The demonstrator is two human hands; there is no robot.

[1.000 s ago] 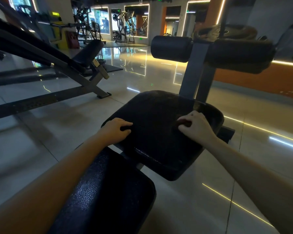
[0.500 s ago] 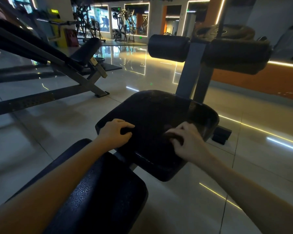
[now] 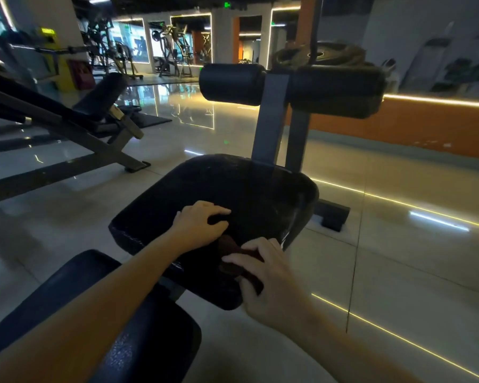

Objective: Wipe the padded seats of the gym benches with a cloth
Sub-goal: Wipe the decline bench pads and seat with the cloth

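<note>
"Where was the cloth (image 3: pixel 232 248)?"

"On the black seat pad (image 3: pixel 233 186), at its near right corner. It was a dark reddish thing (hard to make out in that dim light), bunched under the right hand (image 3: pixel 271 283)."

"Was the hand holding it?"

"Yes. The fingers were curled over the cloth and pressing it down on the padding, with the wrist out past the seat's near edge."

"And the left hand (image 3: pixel 198 226)?"

"Just left of the cloth, resting on the same pad. The knuckles were up, the fingers bent under and the thumb stretched toward the right. I saw nothing in it."

"What lay around the seat?"

"Near and left, under the left forearm, was the back pad (image 3: pixel 89 294). At the far end a grey post (image 3: pixel 271 117) rose from behind the seat and carried two roller pads (image 3: pixel 233 84), one to each side. Far left stood a second bench (image 3: pixel 100 98), tilted on its frame, on the glossy tiled floor (image 3: pixel 398 258)."
</note>
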